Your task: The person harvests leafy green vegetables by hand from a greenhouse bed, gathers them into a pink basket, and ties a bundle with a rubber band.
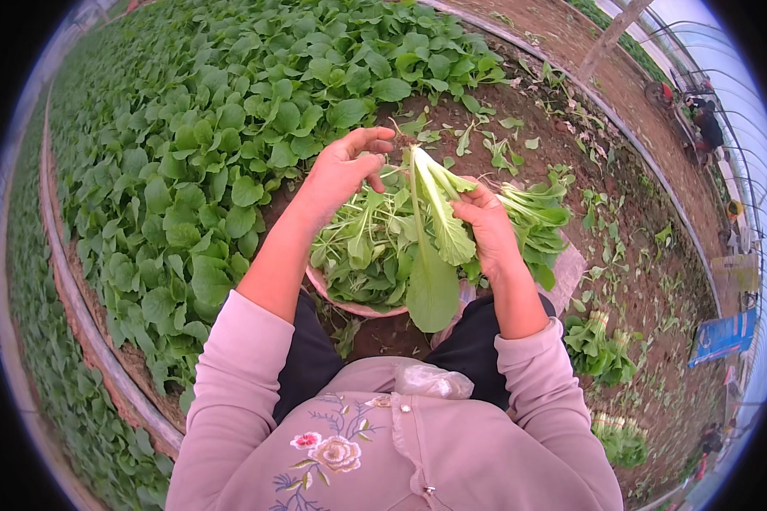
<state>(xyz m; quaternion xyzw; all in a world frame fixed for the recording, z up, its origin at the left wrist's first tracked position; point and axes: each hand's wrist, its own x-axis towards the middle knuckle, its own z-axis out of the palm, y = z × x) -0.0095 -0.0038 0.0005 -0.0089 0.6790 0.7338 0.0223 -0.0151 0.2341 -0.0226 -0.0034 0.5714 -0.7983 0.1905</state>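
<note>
My right hand (pixel 484 220) grips the pale stalks of a leafy green plant (pixel 436 217) from the right. The plant's root end points up, and its broad leaves hang down. Just left of the root end is my left hand (pixel 358 160), its fingers curled and apart, with nothing seen held in it. Below both hands sits a pink basin (pixel 351 308) heaped with loose green leaves (pixel 367 255). More uprooted leafy greens (pixel 537 220) lie right of my right hand, by a pinkish flat surface (pixel 565 271).
Dense leafy plants (pixel 198 128) grow ahead and left. Bundled greens (pixel 591 345) stand on the littered soil at right, with more bundles (pixel 620 441) nearer. A long pipe (pixel 652 163) curves along the right. Beyond are a wooden post (pixel 613 38), a blue board (pixel 722 337) and a person (pixel 707 128).
</note>
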